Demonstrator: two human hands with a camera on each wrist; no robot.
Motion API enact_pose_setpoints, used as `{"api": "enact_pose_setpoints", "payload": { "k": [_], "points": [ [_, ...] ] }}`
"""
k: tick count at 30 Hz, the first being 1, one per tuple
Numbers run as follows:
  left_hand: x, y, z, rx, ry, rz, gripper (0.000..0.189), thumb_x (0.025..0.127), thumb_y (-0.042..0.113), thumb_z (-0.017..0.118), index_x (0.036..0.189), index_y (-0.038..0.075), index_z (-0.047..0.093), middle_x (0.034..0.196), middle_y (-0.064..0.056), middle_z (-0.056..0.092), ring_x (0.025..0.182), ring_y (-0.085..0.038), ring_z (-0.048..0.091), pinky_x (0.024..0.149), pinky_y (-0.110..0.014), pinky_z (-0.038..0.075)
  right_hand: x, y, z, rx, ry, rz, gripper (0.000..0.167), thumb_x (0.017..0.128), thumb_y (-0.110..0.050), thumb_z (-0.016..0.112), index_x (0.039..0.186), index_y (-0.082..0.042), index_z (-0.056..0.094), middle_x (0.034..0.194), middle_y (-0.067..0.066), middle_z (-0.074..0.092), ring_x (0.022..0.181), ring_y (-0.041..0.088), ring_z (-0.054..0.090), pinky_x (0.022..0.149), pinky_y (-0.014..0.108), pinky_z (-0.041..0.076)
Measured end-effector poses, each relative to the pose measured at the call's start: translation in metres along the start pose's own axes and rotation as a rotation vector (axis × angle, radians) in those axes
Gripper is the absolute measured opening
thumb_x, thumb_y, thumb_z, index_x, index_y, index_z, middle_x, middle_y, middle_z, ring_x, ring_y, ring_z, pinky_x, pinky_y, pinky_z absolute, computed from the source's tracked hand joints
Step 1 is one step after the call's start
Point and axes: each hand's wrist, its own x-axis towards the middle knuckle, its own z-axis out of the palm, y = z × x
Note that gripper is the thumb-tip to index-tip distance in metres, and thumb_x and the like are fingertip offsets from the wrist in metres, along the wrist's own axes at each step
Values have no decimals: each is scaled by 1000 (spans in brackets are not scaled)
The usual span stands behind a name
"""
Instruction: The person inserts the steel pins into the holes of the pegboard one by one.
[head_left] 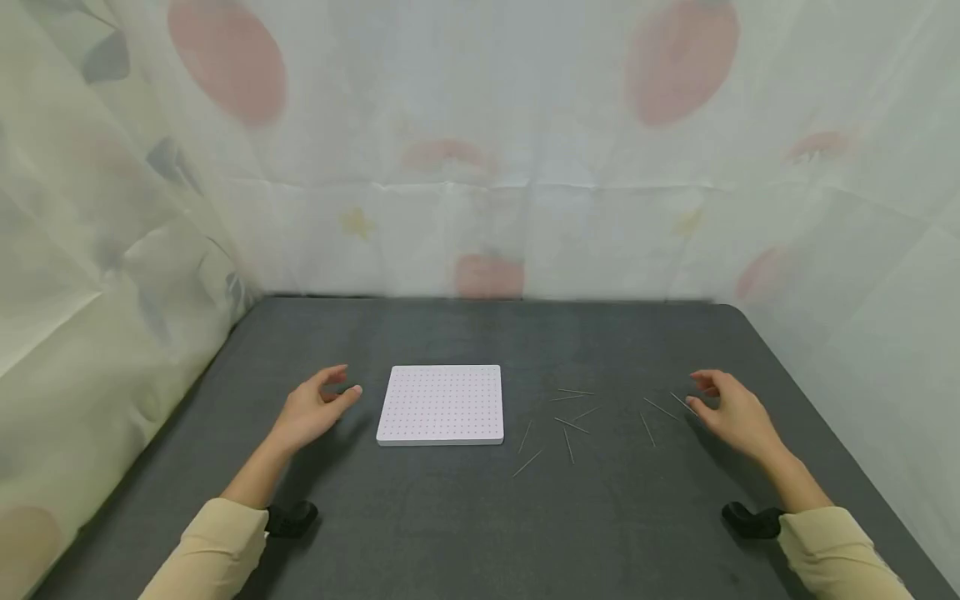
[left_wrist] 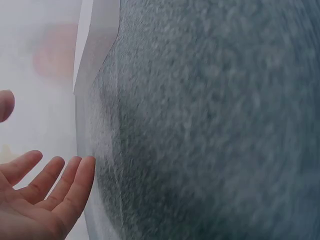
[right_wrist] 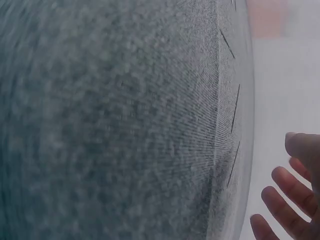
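Head view: both forearms, in pale sleeves with black wrist mounts, reached in over the dark table from the near corners, angled inward. The left hand hovered just left of the white board, thumb extended toward it and fingers loosely bent, released and holding nothing. That board, its top covered with rows of tiny dots, lay flat left of the table's middle. Thin rods lay scattered to its right, at various angles. The right hand was also relaxed and free of any grasp, its thumb and fingers spread apart beside the nearest rod. Behind the table hung a white curtain, printed with pink ovals and pale yellow stars.

Left wrist view: four fingers slanted upward in a loose fan, the thumb well apart at the picture's edge; the board's side showed at the top.

Right wrist view: the fingers were gently curved and separated, the thumb above them, with a few rods lying on the tabletop beyond, apart from the fingertips.
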Motion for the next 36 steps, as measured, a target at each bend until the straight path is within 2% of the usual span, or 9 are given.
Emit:
{"api": "enact_pose_setpoints", "payload": {
  "k": [5, 11, 17, 23, 36],
  "points": [
    [0, 1, 6, -78, -39, -20, 63, 89, 38, 58, 139, 5, 37, 133, -21, 46, 92, -27, 63, 69, -33, 53, -1, 2, 4, 7, -19, 10, 34, 82, -7, 66, 112, 6, 55, 97, 21, 58, 87, 39, 57, 67, 52, 48],
    [0, 1, 13, -150, -72, -32, 60, 89, 33, 60, 138, 5, 39, 132, -21, 47, 99, -29, 61, 69, -32, 55, -1, 4, 7, 20, -70, 56, 28, 85, -9, 64, 108, 5, 57, 93, 18, 58, 83, 34, 57, 66, 47, 48],
    [3, 2, 20, -176, -88, -36, 56, 89, 30, 60, 136, 6, 42, 128, -20, 50, 101, -30, 60, 68, -28, 56, 0, 5, 12, 15, -95, 79, 23, 84, -7, 62, 102, 6, 59, 84, 12, 60, 74, 24, 56, 61, 37, 46],
    [6, 4, 25, -219, -97, -30, 53, 89, 25, 61, 134, 3, 44, 126, -20, 52, 100, -28, 61, 68, -27, 56, 2, 6, 16, -1, -113, 111, 19, 84, -9, 61, 97, 5, 60, 81, 10, 59, 69, 20, 53, 58, 33, 42],
    [6, 11, 34, -255, -110, -53, 46, 86, 12, 63, 128, 0, 50, 117, -20, 56, 91, -23, 61, 65, -28, 56, 7, 8, 19, 0, -165, 182, 19, 87, -13, 60, 96, 4, 61, 81, 11, 60, 68, 21, 55, 57, 35, 42]
  ]
}}
